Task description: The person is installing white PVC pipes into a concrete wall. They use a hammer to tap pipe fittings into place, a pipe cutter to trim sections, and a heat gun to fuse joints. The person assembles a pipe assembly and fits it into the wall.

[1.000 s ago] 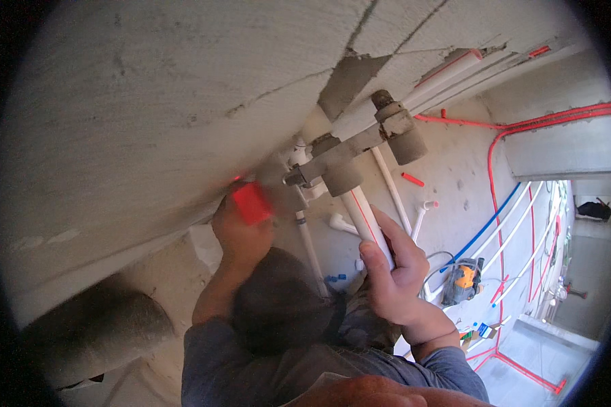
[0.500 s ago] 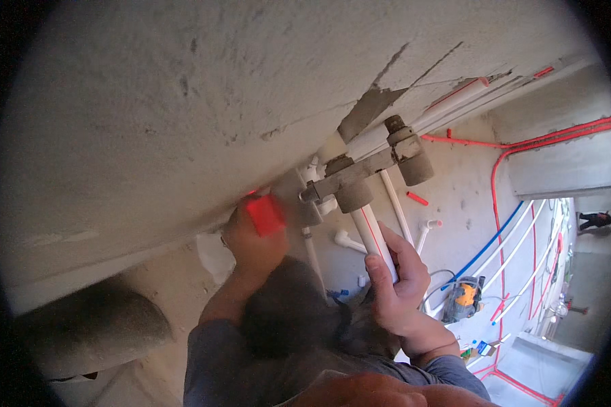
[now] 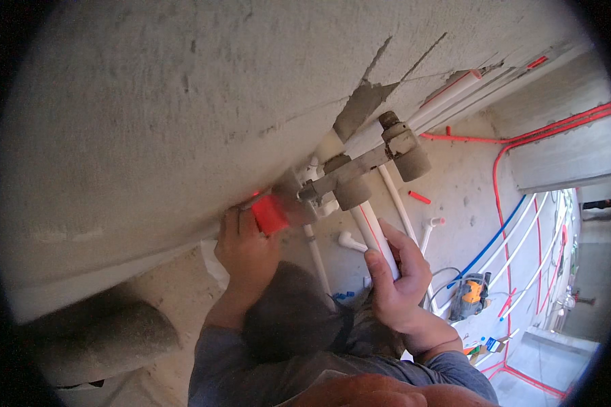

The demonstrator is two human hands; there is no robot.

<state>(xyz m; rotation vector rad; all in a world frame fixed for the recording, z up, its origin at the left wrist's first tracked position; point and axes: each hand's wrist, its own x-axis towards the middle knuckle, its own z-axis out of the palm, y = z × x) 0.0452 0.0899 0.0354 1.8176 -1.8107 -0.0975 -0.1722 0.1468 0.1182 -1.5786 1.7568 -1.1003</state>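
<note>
This is looking like a building interior under construction or renovation; a bare grey wall [image 3: 142,122] is showing an unpainted surface with a darker patch [image 3: 361,105]; red tubing [image 3: 496,182] is running exposed; white pipes [image 3: 396,203] and a blue pipe [image 3: 480,258] are stretching uncovered beyond; an orange-and-black power tool [image 3: 471,293] is sitting near them; a red-striped white pipe [image 3: 371,229] is being handled.

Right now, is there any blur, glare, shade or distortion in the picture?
Head view: red block soft-edged, white pipe crisper; head view: far right bright and washed out, lower left dim; head view: black corners, wide fisheye bending.
</note>
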